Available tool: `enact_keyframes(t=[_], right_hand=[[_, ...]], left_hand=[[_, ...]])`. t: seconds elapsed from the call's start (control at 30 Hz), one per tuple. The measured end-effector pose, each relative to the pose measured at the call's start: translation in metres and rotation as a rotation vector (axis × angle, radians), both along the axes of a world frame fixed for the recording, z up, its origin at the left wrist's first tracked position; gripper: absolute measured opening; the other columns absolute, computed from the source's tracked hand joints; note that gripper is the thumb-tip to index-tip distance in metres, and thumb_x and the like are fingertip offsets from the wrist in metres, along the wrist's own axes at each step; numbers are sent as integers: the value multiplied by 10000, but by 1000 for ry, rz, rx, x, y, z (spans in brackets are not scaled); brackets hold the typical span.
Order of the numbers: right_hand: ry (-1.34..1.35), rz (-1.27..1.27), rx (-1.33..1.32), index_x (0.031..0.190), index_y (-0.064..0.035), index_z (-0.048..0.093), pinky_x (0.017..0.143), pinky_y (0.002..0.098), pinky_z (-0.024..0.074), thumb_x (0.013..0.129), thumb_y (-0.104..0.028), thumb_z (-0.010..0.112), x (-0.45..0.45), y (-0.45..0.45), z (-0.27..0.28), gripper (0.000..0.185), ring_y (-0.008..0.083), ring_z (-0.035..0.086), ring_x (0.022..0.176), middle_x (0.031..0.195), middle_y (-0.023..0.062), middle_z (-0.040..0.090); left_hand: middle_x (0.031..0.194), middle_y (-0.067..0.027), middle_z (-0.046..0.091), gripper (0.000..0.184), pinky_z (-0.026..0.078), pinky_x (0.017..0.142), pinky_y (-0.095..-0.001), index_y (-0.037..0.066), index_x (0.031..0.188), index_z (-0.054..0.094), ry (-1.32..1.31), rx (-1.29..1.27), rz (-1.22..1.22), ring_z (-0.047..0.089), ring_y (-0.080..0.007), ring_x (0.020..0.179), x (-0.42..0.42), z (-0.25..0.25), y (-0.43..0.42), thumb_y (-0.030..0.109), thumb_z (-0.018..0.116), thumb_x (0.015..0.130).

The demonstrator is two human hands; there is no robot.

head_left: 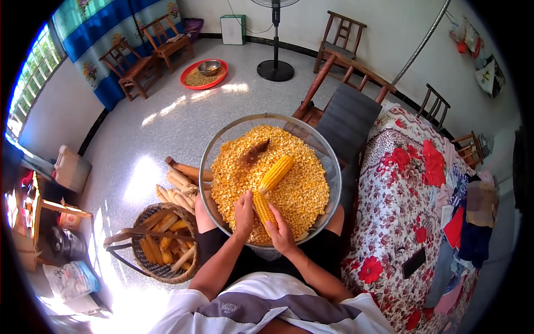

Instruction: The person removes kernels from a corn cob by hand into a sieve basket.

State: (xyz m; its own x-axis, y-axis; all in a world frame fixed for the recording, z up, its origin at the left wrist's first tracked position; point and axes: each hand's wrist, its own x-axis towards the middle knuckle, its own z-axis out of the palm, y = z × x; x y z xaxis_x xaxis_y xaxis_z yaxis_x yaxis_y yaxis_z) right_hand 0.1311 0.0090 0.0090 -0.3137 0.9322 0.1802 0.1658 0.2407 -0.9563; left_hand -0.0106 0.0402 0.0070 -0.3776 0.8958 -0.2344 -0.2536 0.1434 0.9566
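Note:
A wide mesh basin point(206, 167) rests across the person's lap, filled with loose yellow kernels point(300, 189). Over the kernels, my right hand point(282, 229) is closed round the lower part of a corn cob point(261, 207). At that cob's left side is my left hand point(243, 212), its fingers curled against it. A second yellow cob point(276, 173) lies on the kernels just beyond, its lower end close to the held cob's tip. Farther back on the heap is a brown piece point(256, 151), perhaps husk or a bare cob.
Left of the lap, a woven basket point(192, 222) holds several cobs, with bare cobs point(181, 181) on the floor behind it. A flowered bed point(389, 222) with clothes stands at the right. Beyond are a dark-seated chair point(346, 119), a fan point(275, 69) and a red tray point(189, 84).

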Motion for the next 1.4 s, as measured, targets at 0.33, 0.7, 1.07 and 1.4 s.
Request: enact_keyframes(t=[0.33, 0.7, 1.07, 1.4], right_hand=[[17, -5, 26, 1407, 6, 385, 1035, 361, 385, 980, -249, 513, 0, -1, 0, 514, 321, 483, 1274, 1384, 214, 478], [-85, -12, 98, 1383, -4, 434, 1018, 344, 405, 951, -204, 560, -3, -3, 5, 493, 301, 518, 1238, 1348, 188, 522], [16, -14, 18, 1390, 0, 421, 1018, 354, 406, 960, -232, 548, -2, 0, 5, 505, 312, 518, 1239, 1354, 205, 513], [-6, -57, 31, 1388, 12, 416, 1016, 358, 408, 962, -225, 537, -3, -1, 0, 502, 328, 514, 1241, 1352, 218, 510]], left_hand=[[588, 22, 437, 422, 340, 455, -287, 65, 692, 495, -74, -11, 40, 397, -89, 485, -5, -6, -1, 328, 406, 1011], [583, 42, 396, 459, 265, 468, -287, 73, 670, 488, -2, -19, 51, 332, -65, 516, -8, -11, 2, 369, 418, 1013], [599, 12, 460, 471, 311, 450, -291, 42, 723, 536, 175, 27, 40, 402, -91, 500, -2, -7, -2, 389, 415, 1018], [611, 30, 401, 433, 314, 510, -295, 46, 731, 482, 198, 62, 41, 365, -86, 563, -2, -25, -2, 341, 392, 1034]])
